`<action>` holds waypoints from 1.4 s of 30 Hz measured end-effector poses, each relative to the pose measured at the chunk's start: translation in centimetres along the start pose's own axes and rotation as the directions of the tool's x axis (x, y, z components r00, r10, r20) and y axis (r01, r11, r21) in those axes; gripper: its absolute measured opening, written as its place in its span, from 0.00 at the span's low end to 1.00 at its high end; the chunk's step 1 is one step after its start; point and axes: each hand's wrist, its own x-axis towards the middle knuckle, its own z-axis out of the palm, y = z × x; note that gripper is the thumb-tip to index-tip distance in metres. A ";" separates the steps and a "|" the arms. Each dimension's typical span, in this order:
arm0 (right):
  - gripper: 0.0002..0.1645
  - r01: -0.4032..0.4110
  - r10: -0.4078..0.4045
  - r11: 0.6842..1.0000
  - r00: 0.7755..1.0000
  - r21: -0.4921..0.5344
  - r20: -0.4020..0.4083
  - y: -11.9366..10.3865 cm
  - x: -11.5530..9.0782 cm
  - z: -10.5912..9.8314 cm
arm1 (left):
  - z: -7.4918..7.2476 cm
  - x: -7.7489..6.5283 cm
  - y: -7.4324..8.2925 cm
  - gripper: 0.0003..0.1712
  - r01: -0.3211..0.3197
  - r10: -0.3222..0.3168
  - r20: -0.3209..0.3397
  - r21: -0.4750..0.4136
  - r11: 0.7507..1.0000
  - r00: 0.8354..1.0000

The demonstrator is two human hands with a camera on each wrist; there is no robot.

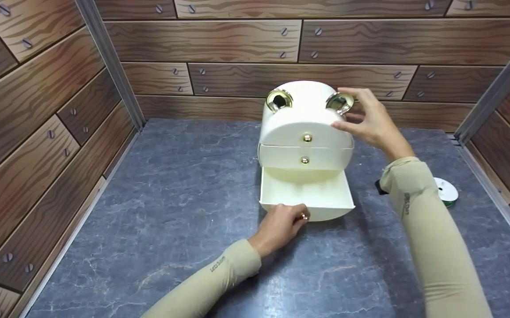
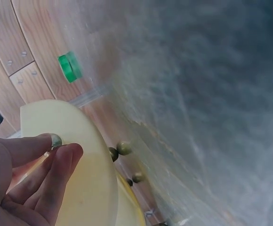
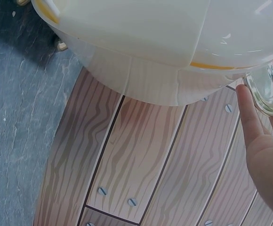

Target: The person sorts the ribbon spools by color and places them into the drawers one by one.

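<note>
A cream jewelry box [image 1: 306, 117] shaped like a frog's head stands on the table, with two round gold-rimmed eyes on top. Its bottom drawer [image 1: 303, 187] is pulled out toward me, and its inside is bare. My left hand [image 1: 280, 226] pinches that drawer's gold knob [image 2: 56, 140] between thumb and fingers at the drawer front. At the box's upper right, my right hand [image 1: 370, 119] holds around the right eye [image 1: 340, 103], thumb at the front edge and fingers by the eye's rim. The two upper drawers [image 1: 281, 154] are closed, each with a gold knob.
A white-topped spool [image 1: 447, 191] with a green edge lies to the right, partly behind my right sleeve. Wood-patterned panels [image 1: 237, 42] wall the grey marbled table [image 1: 184, 176] at the back and both sides.
</note>
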 end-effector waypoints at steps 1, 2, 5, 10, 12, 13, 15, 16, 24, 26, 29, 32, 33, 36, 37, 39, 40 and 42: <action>0.49 0.002 -0.002 1.000 1.000 0.002 -0.001 0.0 0.0 0.0 | 0.0 0.0 0.0 0.02 0.002 -0.002 0.001 0.000 1.000 1.000; 0.49 0.004 -0.004 1.000 1.000 0.004 -0.002 0.1 0.0 0.0 | 0.0 0.0 0.0 0.02 0.003 -0.003 0.001 -0.003 1.000 1.000; 0.49 0.006 -0.006 1.000 1.000 0.015 -0.001 0.0 0.0 0.1 | 0.0 0.0 -0.1 0.02 0.002 -0.002 -0.001 -0.004 1.000 1.000; 0.49 0.012 -0.012 0.999 1.000 0.030 -0.006 0.0 0.0 0.1 | -0.1 0.0 -0.1 0.02 0.002 -0.002 -0.003 -0.006 1.000 1.000; 0.49 0.017 -0.016 0.999 1.000 0.030 -0.010 0.1 0.0 0.2 | -0.1 0.0 -0.1 0.02 0.005 -0.005 -0.003 -0.012 1.000 1.000; 0.49 0.017 -0.016 0.999 1.000 0.029 -0.011 0.1 0.0 0.2 | -0.1 0.0 -0.1 0.02 0.005 -0.005 -0.003 -0.017 1.000 1.000; 0.49 0.015 -0.015 0.999 1.000 0.028 -0.010 0.1 0.0 0.3 | -0.1 -0.1 -0.2 0.02 0.004 -0.004 -0.003 -0.022 1.000 1.000; 0.49 0.014 -0.014 1.000 1.000 0.027 -0.009 0.1 0.0 0.3 | -0.1 -0.1 -0.2 0.02 0.003 -0.004 -0.003 -0.022 1.000 1.000; 0.49 -0.016 0.016 1.000 1.000 0.018 0.005 -0.2 -0.4 0.2 | 0.0 -0.1 -0.3 0.03 0.009 -0.009 0.006 -0.034 0.999 1.000; 0.49 -0.016 0.015 1.000 1.000 0.009 0.012 -0.3 -0.4 0.2 | 0.0 -0.1 -0.3 0.03 0.007 -0.007 0.005 -0.037 0.999 1.000; 0.50 -0.004 0.004 1.000 1.000 -0.012 0.028 -0.2 -0.6 0.1 | 0.0 -0.1 -0.3 0.02 0.005 -0.005 0.006 -0.038 0.999 1.000; 0.56 0.007 -0.007 1.000 0.998 0.005 0.056 0.1 -0.8 -0.2 | 0.0 -0.2 -0.3 0.02 0.006 -0.006 0.009 -0.038 0.999 1.000; 0.57 0.008 -0.010 1.000 0.998 0.020 0.060 0.3 -1.0 -0.5 | 0.0 -0.1 -0.4 0.02 0.008 -0.007 0.011 -0.036 0.999 1.000; 0.60 -0.019 0.015 0.997 0.999 0.069 0.052 1.2 -1.9 -1.6 | 0.0 -0.1 -0.4 0.03 0.008 -0.008 0.013 -0.031 0.999 1.000; 0.59 -0.037 0.034 0.997 0.999 0.073 0.041 1.7 -2.3 -2.2 | 0.0 -0.1 -0.4 0.03 0.009 -0.008 0.014 -0.029 1.000 1.000; 0.57 -0.076 0.075 0.995 0.997 0.062 0.013 2.9 -3.4 -3.3 | 0.0 -0.1 -0.4 0.03 0.010 -0.010 0.015 -0.029 1.000 1.000; 0.56 -0.101 0.101 0.994 0.995 0.045 0.003 3.7 -4.0 -3.9 | 0.0 -0.1 -0.4 0.02 0.010 -0.009 0.013 -0.029 1.000 1.000; 0.54 -0.159 0.159 0.987 0.987 0.001 -0.009 5.6 -5.6 -5.0 | 0.0 -0.1 -0.4 0.02 0.011 -0.011 0.017 -0.030 0.999 1.000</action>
